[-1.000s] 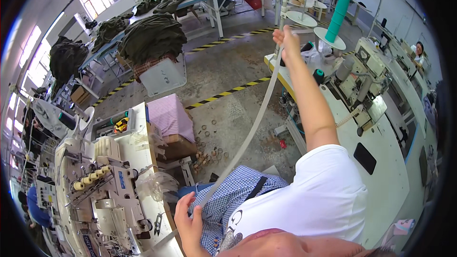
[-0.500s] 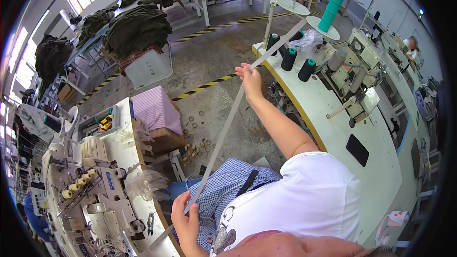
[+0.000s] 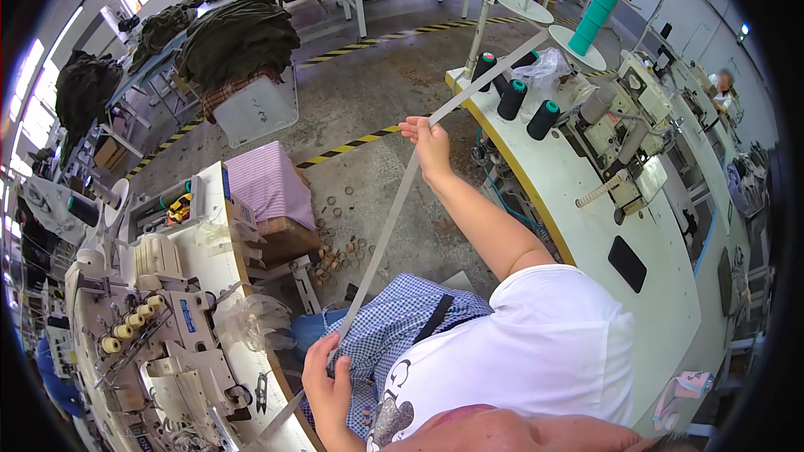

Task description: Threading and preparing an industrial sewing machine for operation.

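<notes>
A long, narrow grey fabric tape [image 3: 387, 230] runs taut across the view. It stretches from beside the thread stand at the upper right, through both hands, to the sewing table at the lower left. My right hand [image 3: 431, 151], arm stretched out, is closed on the tape, near the corner of the right-hand table. Low in the view, my left hand [image 3: 328, 389] has the tape between thumb and fingers, beside the left table's edge. A blue checked apron [image 3: 419, 310] covers my lap beneath the tape.
Sewing machines stand on the left table [image 3: 201, 264] and the right table [image 3: 653, 335]. Black thread cones [image 3: 512, 100], a teal cone stack [image 3: 601, 8] and a phone [image 3: 627, 264] are on the right. A cloth-covered box [image 3: 268, 184] and a clear bin [image 3: 260, 109] stand ahead.
My right hand has shifted slightly left, with the tape still in it. The left hand stays nearly where it was. The whole view has turned a little.
</notes>
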